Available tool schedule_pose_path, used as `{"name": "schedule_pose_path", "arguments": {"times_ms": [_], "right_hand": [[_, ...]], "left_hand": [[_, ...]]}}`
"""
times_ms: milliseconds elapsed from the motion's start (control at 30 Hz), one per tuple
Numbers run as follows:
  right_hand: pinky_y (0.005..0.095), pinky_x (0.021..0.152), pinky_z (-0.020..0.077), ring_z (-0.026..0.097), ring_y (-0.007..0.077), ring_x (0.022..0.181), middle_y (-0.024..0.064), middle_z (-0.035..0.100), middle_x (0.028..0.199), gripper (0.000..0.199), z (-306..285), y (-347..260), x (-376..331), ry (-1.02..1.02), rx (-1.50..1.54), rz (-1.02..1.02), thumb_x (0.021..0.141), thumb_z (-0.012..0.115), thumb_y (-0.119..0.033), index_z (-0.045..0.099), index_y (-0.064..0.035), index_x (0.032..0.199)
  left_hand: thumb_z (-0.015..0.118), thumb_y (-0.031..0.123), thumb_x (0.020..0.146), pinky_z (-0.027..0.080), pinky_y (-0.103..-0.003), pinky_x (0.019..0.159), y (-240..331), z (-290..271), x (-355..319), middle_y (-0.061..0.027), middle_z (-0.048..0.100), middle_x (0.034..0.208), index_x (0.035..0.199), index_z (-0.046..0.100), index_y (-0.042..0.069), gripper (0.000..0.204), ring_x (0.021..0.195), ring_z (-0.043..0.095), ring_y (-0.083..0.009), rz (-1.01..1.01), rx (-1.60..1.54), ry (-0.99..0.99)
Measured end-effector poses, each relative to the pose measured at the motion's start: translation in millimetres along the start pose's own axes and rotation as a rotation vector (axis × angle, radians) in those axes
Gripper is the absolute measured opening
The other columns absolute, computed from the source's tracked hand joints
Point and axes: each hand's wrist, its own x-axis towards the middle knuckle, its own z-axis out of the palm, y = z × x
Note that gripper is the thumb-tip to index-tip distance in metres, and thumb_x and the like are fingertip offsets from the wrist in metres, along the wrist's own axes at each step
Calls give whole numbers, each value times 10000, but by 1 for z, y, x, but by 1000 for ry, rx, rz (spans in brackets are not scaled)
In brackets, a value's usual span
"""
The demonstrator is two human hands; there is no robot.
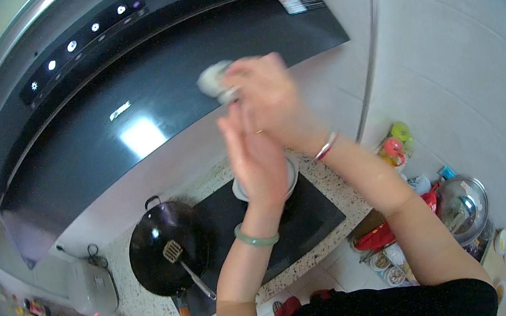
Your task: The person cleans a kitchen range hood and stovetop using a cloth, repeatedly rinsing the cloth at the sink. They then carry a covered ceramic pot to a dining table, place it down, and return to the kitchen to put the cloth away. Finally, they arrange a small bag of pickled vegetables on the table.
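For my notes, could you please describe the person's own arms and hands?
Bare forearms extend from a black top. The left hand has a pale green bangle, the right hand a shiny silver-coloured bracelet. A thin gold-coloured ring also shows.

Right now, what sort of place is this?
Most likely a home kitchen: a black wok with a slotted spatula in it stands at a black cooktop, under a black range hood with lit buttons.

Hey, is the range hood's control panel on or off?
On: white icons glow in a row along the control panel of the range hood. Whether it is drawing air, I cannot tell.
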Motion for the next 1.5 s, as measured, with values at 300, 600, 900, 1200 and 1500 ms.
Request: {"name": "schedule_pose_path", "arguments": {"times_ms": [300, 600, 900, 1200, 1500], "right_hand": [[401, 869, 427, 539, 323, 973, 151, 597, 1060, 241, -84, 137, -38, 72, -600, 340, 857, 557, -35, 634, -37, 1085], [393, 834, 428, 502, 313, 942, 141, 559, 1054, 263, 36, -50, 11, 67, -199, 226, 808, 581, -16, 617, -22, 1069], [371, 816, 448, 491, 315, 933, 138, 545, 1052, 344, 167, -250, 55, 0, 230, 128, 713, 568, 18, 612, 4, 1053], [360, 835, 464, 494, 309, 954, 110, 548, 1025, 295, 265, -382, 88, -205, 485, 64, 724, 580, -22, 639, -14, 1012], [282, 834, 504, 615, 146, 953, 90, 629, 1085, 299, 282, -451, 40, -1118, 2020, 861, 943, 507, -130, 535, 32, 1194]], "left_hand": [[312, 418, 998, 156, -408, 1158, -20, 4, 2, -200, 138, 1529, 1466, 69, -25, 688, 1426, 150, -264, -113, -102, -83], [297, 324, 990, 189, -417, 1150, 75, -52, -33, -192, 172, 1525, 1464, 111, -16, 613, 1416, 192, -275, 36, -117, 104], [312, 351, 983, 389, -380, 1013, 230, -73, -91, -105, 540, 1280, 1270, 475, 17, 469, 1178, 508, -251, 151, -16, 500], [319, 279, 983, 340, -456, 1071, 355, -145, -156, -152, 522, 1290, 1305, 436, -4, 444, 1227, 468, -301, 444, 53, 546], [390, 400, 985, 334, -424, 1049, 427, -164, -281, -55, 531, 1304, 1299, 485, 113, 436, 1236, 456, -208, 668, 145, 602]]}}
